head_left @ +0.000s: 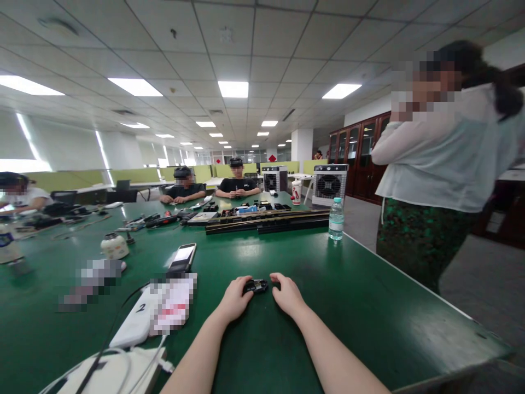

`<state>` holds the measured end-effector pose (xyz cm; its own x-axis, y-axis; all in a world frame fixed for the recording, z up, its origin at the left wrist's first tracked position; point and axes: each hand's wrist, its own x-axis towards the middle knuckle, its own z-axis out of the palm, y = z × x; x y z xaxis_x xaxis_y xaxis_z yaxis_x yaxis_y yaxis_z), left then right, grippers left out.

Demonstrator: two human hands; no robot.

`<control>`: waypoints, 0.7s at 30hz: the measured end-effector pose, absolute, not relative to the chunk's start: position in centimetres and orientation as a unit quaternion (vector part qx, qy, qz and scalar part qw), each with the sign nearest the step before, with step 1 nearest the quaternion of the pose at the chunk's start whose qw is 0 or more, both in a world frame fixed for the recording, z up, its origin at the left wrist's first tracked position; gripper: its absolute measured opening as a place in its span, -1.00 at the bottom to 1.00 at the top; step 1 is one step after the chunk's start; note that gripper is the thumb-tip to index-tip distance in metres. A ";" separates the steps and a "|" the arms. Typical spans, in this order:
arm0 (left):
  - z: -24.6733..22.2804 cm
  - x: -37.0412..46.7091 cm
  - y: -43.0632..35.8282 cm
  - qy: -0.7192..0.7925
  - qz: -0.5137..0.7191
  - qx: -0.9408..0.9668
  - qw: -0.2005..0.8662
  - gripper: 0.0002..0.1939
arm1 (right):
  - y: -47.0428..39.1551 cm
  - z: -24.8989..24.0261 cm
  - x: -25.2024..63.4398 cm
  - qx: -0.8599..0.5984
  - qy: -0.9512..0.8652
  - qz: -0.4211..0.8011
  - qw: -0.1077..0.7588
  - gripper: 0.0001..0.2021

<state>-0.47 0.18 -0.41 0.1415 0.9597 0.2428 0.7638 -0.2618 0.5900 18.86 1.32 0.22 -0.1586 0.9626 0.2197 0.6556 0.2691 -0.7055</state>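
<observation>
A small black object with a paler, detailed top (256, 285) lies on the green table in front of me; it is too small to tell its kind. My left hand (237, 298) is at its left end, with thumb and fingers closed around that end. To the right of the object, my right hand (287, 294) rests on the table with curved fingers and a gap between thumb and fingertips. Nothing shows in my right hand, and it is slightly apart from the black object.
Left of my arms are a phone (182, 258), a white power bank marked 2 (137, 316) and white cables (158, 355). Long black rails (287, 223) and a water bottle (336, 220) stand ahead. People sit across the table; one person (443, 153) stands at the right.
</observation>
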 end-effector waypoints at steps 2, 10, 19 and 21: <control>-0.4 -0.5 0.1 0.588 0.298 0.731 0.173 -0.50 | 1.3 0.2 18.8 -0.547 -0.727 0.242 0.336 -0.53; 0.2 -0.2 -0.3 0.577 0.300 0.742 0.165 -0.55 | 0.5 0.9 18.3 -0.467 -0.773 0.232 0.361 -0.64; 0.2 -0.2 -0.4 0.584 0.301 0.734 0.169 -0.49 | 0.7 0.4 18.3 -0.462 -0.792 0.206 0.343 -0.75; 0.3 -0.1 -0.4 0.582 0.301 0.736 0.169 -0.50 | 0.7 0.3 18.2 -0.466 -0.795 0.200 0.333 -0.78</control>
<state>-0.13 -0.43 0.27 0.1407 0.9588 0.2468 0.7548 -0.2652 0.5999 18.18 0.70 0.34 -0.3435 0.8742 0.3432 0.6068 0.4855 -0.6294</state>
